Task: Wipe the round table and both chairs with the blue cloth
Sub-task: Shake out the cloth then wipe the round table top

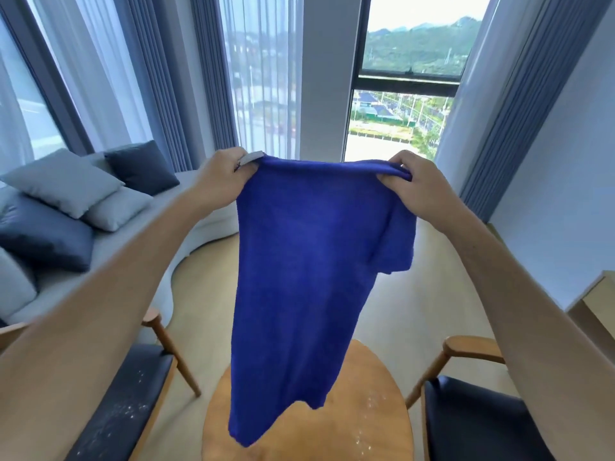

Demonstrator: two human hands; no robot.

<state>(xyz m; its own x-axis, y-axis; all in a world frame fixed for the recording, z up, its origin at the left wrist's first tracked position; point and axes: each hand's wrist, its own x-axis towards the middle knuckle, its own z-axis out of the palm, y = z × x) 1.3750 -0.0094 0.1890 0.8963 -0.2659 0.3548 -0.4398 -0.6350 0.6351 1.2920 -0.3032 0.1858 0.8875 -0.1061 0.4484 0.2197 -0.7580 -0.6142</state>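
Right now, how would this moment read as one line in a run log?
stage: cloth held up, wiping not begun | left hand: grips blue cloth | right hand: grips cloth | round table: white specks

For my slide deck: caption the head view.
Both hands, left hand and right hand, hold the blue cloth spread above the crumb-flecked round table.

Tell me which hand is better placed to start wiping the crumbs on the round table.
Probably the right hand. Both hands grip the blue cloth's top edge, the left hand at the tagged corner, but the visible white specks on the round table lie toward its right side.
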